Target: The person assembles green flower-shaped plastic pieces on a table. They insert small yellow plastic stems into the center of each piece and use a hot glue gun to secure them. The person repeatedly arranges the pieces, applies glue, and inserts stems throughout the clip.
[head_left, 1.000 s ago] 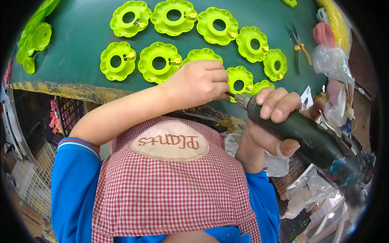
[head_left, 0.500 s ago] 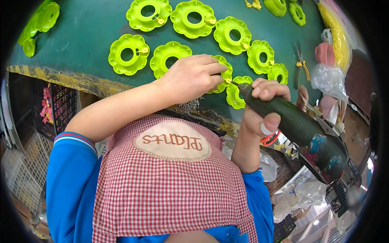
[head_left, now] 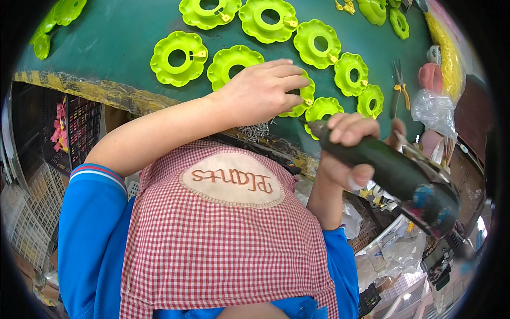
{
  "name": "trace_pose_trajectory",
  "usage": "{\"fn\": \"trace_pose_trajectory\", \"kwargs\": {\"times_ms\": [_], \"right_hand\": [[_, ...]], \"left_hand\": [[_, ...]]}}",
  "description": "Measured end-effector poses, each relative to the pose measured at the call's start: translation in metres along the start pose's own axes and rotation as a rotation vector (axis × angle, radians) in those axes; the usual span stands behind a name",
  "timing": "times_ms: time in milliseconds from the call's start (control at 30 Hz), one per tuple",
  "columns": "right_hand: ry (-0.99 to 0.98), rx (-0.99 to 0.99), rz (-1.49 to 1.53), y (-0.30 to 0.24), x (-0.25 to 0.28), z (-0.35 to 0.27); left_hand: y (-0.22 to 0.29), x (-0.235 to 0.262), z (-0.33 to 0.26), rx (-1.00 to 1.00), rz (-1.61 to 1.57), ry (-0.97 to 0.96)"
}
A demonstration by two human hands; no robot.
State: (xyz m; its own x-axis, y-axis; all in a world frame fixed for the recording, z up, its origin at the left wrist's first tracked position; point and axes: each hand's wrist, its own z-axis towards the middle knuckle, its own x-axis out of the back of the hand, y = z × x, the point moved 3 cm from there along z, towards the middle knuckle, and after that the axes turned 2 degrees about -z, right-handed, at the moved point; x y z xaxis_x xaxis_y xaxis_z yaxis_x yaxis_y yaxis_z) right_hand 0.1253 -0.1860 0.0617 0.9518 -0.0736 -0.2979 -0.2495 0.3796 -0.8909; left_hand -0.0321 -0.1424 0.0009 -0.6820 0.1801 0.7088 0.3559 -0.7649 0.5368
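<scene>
My right hand (head_left: 348, 151) is wrapped round a dark electric screwdriver (head_left: 382, 167), its nose pointing left over the table's near edge. My left hand (head_left: 263, 94) reaches over a scalloped bright green plastic ring (head_left: 307, 106), its fingers apart and the thumb hidden beneath. A small yellow piece sits on that ring's right side, with a screw-sized spot on it. Close by on the right lies a smaller green ring (head_left: 323, 109), partly behind the screwdriver's nose. Partly under my left wrist is another green ring (head_left: 220, 66).
More green rings (head_left: 178, 58) stand in rows on the green table (head_left: 122, 58), several with yellow pieces. Loose screws (head_left: 255, 132) lie by the worn yellow edge. Orange-handled pliers (head_left: 401, 87), a red roll (head_left: 430, 77) and a plastic bag (head_left: 434, 109) are at right.
The screwdriver's tip has drawn back from the yellow piece on the ring, and the tool blurs with motion. My left fingers have spread. The whole view has shifted slightly.
</scene>
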Motion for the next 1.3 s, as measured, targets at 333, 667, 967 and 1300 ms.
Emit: {"fn": "trace_pose_trajectory", "kwargs": {"times_ms": [333,667,967,1300], "right_hand": [[-0.061,-0.016,0.124,-0.01,-0.013,-0.008],[-0.219,-0.044,0.136,-0.009,-0.047,0.004],[-0.244,-0.036,0.122,-0.002,-0.062,0.017],[-0.134,-0.019,-0.072,0.042,-0.066,0.028]], "left_hand": [[0.02,0.019,-0.024,0.123,-0.141,-0.059],[0.019,0.045,-0.036,-0.047,0.185,-0.025],[0.012,0.049,-0.034,-0.02,0.28,0.137],[-0.016,0.046,-0.05,0.182,0.192,0.084]]}}
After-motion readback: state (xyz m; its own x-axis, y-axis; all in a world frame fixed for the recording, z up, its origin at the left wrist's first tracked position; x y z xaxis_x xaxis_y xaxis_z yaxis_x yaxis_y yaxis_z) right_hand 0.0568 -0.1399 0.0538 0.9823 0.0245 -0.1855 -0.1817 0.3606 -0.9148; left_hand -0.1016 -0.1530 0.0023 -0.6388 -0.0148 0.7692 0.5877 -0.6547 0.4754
